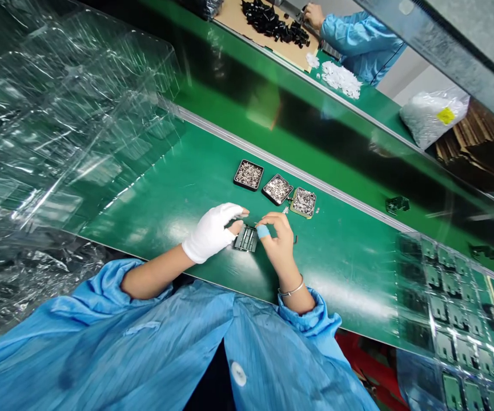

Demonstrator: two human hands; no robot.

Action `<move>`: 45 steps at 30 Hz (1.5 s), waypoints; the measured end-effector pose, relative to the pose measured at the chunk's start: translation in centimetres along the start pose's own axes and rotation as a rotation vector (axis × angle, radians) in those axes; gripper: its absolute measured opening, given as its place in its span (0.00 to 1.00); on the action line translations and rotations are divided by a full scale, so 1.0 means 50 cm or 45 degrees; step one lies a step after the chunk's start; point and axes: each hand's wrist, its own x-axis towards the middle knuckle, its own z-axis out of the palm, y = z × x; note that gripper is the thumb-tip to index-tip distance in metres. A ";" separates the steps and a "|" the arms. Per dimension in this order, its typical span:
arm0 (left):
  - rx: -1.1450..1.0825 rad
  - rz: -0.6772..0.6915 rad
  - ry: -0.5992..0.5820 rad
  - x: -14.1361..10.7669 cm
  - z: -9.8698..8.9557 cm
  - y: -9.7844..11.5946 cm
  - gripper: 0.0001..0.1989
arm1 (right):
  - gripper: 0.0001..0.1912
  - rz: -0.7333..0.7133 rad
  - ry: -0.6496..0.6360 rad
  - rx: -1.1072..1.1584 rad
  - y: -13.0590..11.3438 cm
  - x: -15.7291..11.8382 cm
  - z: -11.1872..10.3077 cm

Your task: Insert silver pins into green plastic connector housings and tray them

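A small grey slotted housing (246, 240) lies on the green worktop in front of me, with metal-looking strips along its slots. My left hand (213, 231), in a white glove with bare fingertips, curls at its upper left corner; the thumb presses on the edge and the fingers arch beyond it. My right hand (277, 234) is at the upper right edge, thumb and fingertips pinched together. Blue tape wraps its thumb. Whatever sits in that pinch is too small to make out. Beyond the hands stand three small trays of shiny metal pieces: left (249, 174), middle (277, 189), right (304, 202).
Clear plastic trays (79, 114) are stacked at the left. Another clear tray (452, 302) at the right holds several grey housings. Behind a ledge (272, 162), a co-worker's hand (314, 16) is near black parts (274, 23); white pieces (341, 79) and a plastic bag (433, 117) lie there.
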 end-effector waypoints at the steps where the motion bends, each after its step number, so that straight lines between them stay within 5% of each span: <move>1: -0.131 -0.048 -0.031 0.000 0.007 -0.010 0.13 | 0.04 0.001 -0.021 0.010 0.006 -0.001 0.004; 6: -0.441 -0.215 -0.242 -0.007 0.044 -0.045 0.13 | 0.07 -0.062 -0.129 -0.063 0.027 -0.012 0.025; 45: -0.485 -0.289 -0.189 -0.010 0.050 -0.032 0.15 | 0.08 -0.009 -0.037 0.030 0.026 -0.029 0.048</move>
